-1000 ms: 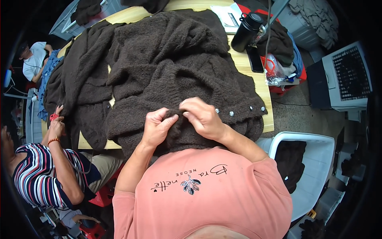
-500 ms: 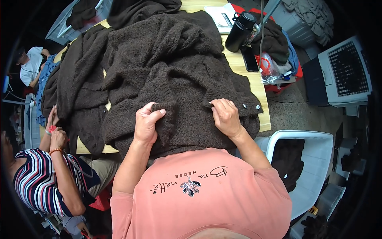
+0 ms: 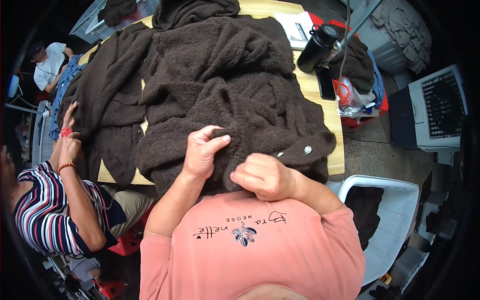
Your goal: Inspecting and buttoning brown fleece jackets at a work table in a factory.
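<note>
Wooden table (image 3: 334, 131): almost wholly covered, bare only along its right edge. Brown fuzzy cardigan (image 3: 225, 85): spread across it, buttoned hem hanging over the near edge. Black bottle (image 3: 316, 49): far right corner. Left hand (image 3: 202, 151): pinching hem fabric. Right hand (image 3: 265, 176): fingers curled tight on hem.

A dark phone (image 3: 326, 83) lay screen-up at the desk (image 3: 336, 150) right edge, beside white papers (image 3: 295, 26); a clear plastic bag (image 3: 350, 97) with red print sat just past the edge

Both hands (image 3: 235, 162) have drawn the cardigan hem (image 3: 225, 172) toward the chest.
</note>
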